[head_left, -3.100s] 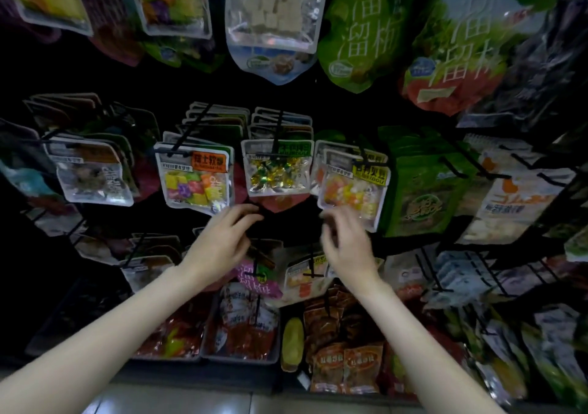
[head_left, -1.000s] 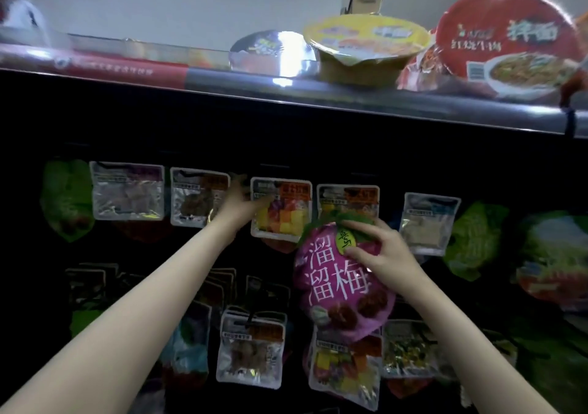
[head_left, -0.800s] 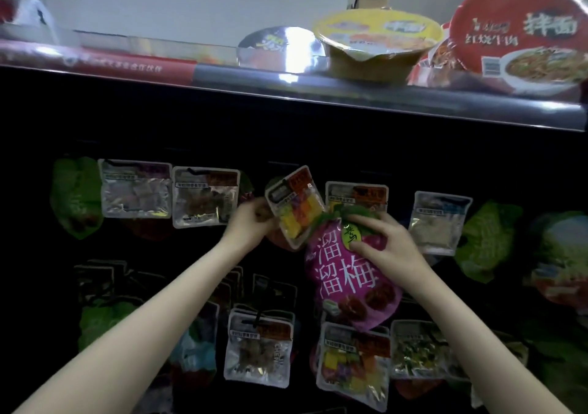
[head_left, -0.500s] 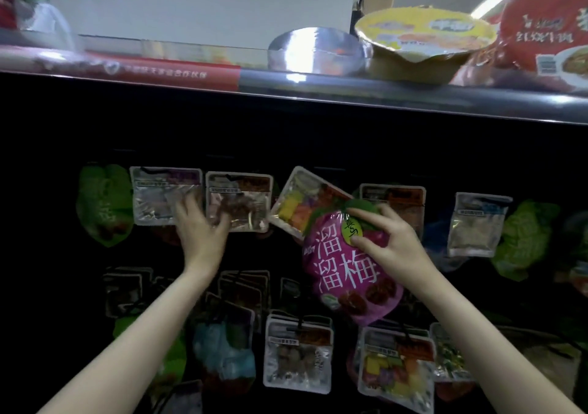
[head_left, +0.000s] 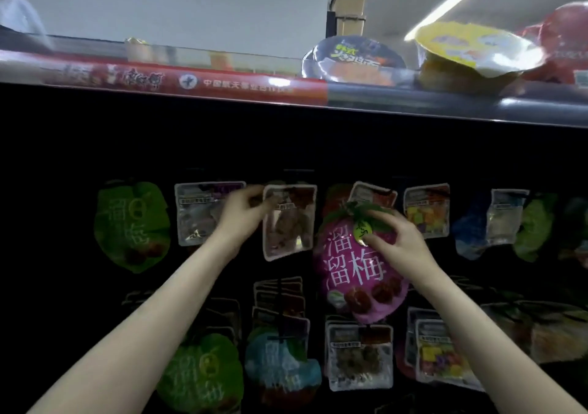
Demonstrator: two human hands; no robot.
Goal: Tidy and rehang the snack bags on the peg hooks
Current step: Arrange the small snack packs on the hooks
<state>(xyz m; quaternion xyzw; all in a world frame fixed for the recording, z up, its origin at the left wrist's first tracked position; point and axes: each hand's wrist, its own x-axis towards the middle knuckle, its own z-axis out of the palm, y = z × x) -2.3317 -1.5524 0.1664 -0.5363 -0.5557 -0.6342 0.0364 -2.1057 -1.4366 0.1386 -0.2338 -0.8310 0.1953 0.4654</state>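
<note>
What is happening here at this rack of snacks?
A person is tidying snack bags hung on a dark peg wall. The right hand grips the top of a big pink plum bag, held up in front of the top row. The left hand pinches the upper corner of a clear bag of brown snacks there. Noodle bowls stand on the shelf above.

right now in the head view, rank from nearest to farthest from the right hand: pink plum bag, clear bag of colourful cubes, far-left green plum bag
1. Pink plum bag: held in the right hand.
2. Clear bag of colourful cubes: just above-right.
3. Far-left green plum bag: beyond the left hand.
</note>
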